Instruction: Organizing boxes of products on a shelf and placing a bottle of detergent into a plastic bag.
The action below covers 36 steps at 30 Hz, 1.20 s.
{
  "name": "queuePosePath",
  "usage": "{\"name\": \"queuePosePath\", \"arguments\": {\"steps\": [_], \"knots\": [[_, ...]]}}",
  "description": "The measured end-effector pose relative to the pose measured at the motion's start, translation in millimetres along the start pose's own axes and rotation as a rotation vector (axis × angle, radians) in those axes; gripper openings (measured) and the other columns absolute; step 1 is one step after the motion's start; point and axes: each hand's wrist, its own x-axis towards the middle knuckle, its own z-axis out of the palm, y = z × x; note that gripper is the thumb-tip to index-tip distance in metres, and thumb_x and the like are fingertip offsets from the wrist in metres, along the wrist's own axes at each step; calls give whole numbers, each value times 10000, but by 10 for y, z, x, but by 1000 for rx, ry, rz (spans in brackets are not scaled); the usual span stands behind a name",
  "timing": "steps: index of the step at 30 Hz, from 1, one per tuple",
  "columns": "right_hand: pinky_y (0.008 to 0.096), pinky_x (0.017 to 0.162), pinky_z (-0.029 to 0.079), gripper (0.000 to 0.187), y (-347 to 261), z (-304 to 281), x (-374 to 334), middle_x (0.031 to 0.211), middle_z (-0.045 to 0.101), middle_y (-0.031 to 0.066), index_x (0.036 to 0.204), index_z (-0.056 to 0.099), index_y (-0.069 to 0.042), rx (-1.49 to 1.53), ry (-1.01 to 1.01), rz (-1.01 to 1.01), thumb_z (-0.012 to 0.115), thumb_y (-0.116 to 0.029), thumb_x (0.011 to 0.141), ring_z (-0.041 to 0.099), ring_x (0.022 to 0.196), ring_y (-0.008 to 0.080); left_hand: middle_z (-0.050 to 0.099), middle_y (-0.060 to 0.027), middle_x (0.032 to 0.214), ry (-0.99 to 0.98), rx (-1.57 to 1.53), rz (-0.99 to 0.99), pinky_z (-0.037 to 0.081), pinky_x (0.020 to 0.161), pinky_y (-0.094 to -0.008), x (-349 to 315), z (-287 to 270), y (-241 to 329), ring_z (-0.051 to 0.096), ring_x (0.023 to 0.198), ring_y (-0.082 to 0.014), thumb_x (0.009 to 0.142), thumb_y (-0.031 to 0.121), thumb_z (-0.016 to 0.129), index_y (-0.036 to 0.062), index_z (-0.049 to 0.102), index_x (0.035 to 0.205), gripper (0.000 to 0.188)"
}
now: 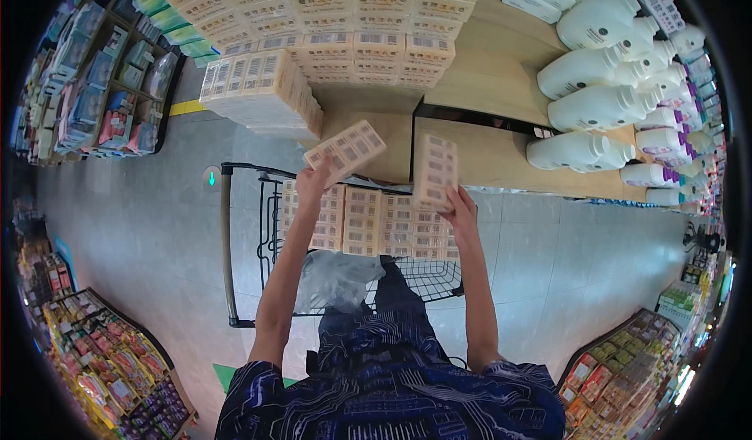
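Left hand (head view): the left hand (312,183) is closed on the lower-left end of one cream pack, the left-hand pack (345,152), tilted up to the right, by the cart's shelf-side edge.
Right hand: same deal, the right hand (460,207) is pinching the right-hand pack (436,170) near its lower right corner; that one's closer to upright.
Pack feel: looks like wrapped bars in a flat slab, so probably a bit hefty for its size, fairly stiff, maybe slick if that shine is film. Doesn't seem fragile, though a corner could dent.
Where to grab: short end or long edges, thumb on one broad face, fingers behind.
Pack count: two in hand, one each. The cart packs (362,220) overlap too much for an exact count, ditto the big shelf stack (352,21) and the smaller side stack (262,95).
Cart stuff: one shopping cart (226,240), one clear plastic bag (333,282).
White jugs: two in the nearest row (565,151), plenty behind, too overlapped to count.
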Motion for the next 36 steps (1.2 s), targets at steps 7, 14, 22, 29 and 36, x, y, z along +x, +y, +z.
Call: {"name": "queuePosePath", "arguments": {"steps": [7, 14, 22, 29, 36], "knots": [[291, 781, 524, 549, 416, 1252, 1027, 1107, 670, 42, 1357, 555, -38, -122, -152, 149, 666, -371, 936, 654, 948, 125, 588, -91, 799, 319, -551, -415, 534, 661, -407, 631, 299, -493, 614, 717, -230, 856, 463, 723, 19, 592, 1094, 521], [397, 960, 467, 594, 1157, 1423, 1753, 1171, 680, 159, 1371, 538, -15, -594, -122, -340, 655, -383, 920, 638, 1088, 276, 620, -142, 920, -170, -460, -664, 545, 774, -468, 1085, 317, -531, 634, 835, -312, 937, 398, 599, 39, 553, 1176, 433], [420, 997, 466, 512, 995, 1519, 1457, 1260, 623, 254, 1337, 547, -7, -595, -220, -434, 660, -249, 900, 581, 1190, 412, 664, -168, 1014, -285, -215, -378, 550, 844, -400, 886, 91, -535, 674, 922, -278, 912, 305, 636, 14, 528, 1299, 497], [419, 1069, 415, 656, 623, 1020, 149, 1364, 528, 312, 1403, 454, 72, -706, -8, -511, 684, -292, 909, 517, 1288, 408, 631, -250, 1221, 173, 562, 532, 480, 938, -513, -366, -308, -511, 615, 1105, -388, 886, 278, 660, 19, 515, 1359, 558], [531, 1181, 205, 785, 1693, 1018, -656, 1553, 272, 303, 1461, 363, 62, -1167, 19, -605, 676, -376, 891, 241, 1435, 495, 101, -340, 1592, 155, 1052, 657, 64, 1189, -589, -687, -144, -1062, 84, 1481, -501, 910, 444, 550, -2, 179, 1564, 874]]}}
